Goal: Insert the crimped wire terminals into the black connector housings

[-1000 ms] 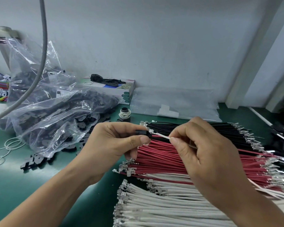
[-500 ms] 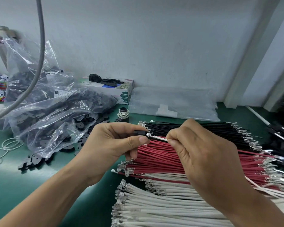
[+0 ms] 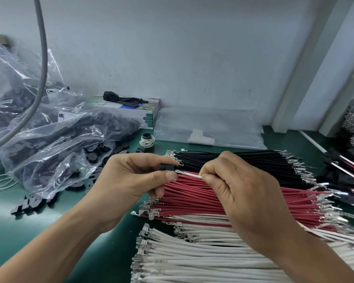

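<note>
Alignment first: your left hand (image 3: 131, 180) pinches the black housing (image 3: 167, 166), right hand (image 3: 239, 193) pinches the white wire (image 3: 189, 175); push its terminal (image 3: 178, 171) in straight.

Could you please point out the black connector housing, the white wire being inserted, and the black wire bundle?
black connector housing (image 3: 167, 166), head view, its exposed side face.
white wire (image 3: 189, 175), head view, mid insulation.
black wire bundle (image 3: 253, 160), head view, bundle's middle.

No text can be read with certainty. A small printed label (image 3: 64, 119) is seen on the clear plastic bag (image 3: 55, 144) at the far left, but its characters are too blurred to be made out. Teal patches with tiny illegible print are carried on the side of the cardboard box (image 3: 149, 117) behind it.
</note>
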Action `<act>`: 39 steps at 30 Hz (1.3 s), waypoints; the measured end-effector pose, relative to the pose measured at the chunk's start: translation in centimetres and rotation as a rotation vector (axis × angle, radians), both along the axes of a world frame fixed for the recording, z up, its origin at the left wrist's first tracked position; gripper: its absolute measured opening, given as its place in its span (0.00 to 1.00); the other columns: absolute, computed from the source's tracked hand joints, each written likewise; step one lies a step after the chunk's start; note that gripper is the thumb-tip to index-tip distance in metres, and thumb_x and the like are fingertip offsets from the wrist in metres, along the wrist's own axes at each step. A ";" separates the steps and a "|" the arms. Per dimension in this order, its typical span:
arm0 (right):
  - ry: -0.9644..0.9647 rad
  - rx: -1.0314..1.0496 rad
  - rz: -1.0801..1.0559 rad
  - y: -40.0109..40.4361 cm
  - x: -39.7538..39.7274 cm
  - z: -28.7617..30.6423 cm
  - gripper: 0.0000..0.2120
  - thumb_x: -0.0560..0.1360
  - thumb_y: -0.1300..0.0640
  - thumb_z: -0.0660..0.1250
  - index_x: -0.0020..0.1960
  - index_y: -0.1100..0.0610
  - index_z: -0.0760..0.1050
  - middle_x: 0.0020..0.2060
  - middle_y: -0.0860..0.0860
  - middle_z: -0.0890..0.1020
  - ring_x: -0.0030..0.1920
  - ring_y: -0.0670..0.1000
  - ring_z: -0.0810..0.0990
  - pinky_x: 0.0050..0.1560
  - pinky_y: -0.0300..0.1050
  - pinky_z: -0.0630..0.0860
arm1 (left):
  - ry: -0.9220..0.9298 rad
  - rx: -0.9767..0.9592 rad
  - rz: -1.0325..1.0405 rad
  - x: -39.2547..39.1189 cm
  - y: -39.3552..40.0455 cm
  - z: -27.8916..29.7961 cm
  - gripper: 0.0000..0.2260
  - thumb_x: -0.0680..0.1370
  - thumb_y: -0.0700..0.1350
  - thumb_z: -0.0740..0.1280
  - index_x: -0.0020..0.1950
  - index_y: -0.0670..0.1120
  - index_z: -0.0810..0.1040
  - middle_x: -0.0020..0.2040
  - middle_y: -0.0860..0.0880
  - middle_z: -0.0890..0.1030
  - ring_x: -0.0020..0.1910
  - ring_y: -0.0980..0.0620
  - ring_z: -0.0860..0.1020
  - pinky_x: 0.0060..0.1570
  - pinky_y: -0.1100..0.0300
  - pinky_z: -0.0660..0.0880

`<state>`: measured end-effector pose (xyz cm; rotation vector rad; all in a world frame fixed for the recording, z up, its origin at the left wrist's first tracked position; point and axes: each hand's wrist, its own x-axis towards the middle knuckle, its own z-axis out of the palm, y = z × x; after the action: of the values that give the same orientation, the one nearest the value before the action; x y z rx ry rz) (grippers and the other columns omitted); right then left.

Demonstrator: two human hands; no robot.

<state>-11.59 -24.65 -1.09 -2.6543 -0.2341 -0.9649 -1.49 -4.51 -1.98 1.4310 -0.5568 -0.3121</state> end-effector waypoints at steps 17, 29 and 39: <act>-0.020 0.064 0.020 0.2 0.2 -0.6 0.09 0.81 0.50 0.60 0.46 0.49 0.77 0.40 0.40 0.74 0.36 0.43 0.73 0.34 0.39 0.71 | -0.020 0.051 -0.016 -0.2 0.0 -0.1 0.13 0.65 0.44 0.79 0.48 0.41 0.89 0.31 0.41 0.82 0.27 0.51 0.77 0.30 0.62 0.76; -0.199 -0.157 -0.044 0.6 0.6 -1.1 0.07 0.81 0.58 0.65 0.46 0.54 0.79 0.40 0.46 0.76 0.36 0.45 0.73 0.31 0.42 0.73 | -0.239 0.174 0.004 -0.6 -0.2 -0.4 0.06 0.71 0.43 0.77 0.46 0.51 0.89 0.27 0.46 0.81 0.22 0.59 0.73 0.25 0.71 0.69; -0.084 0.070 0.052 0.3 0.3 -1.1 0.10 0.82 0.49 0.61 0.47 0.50 0.78 0.41 0.41 0.74 0.38 0.41 0.72 0.37 0.34 0.68 | -0.158 0.136 -0.047 -0.2 0.1 -0.3 0.10 0.69 0.47 0.81 0.49 0.48 0.89 0.29 0.41 0.81 0.26 0.51 0.75 0.25 0.64 0.68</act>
<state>-11.26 -24.30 -2.16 -2.5349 -0.2816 -1.0497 -1.71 -4.43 -2.23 1.5852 -0.7095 -0.2799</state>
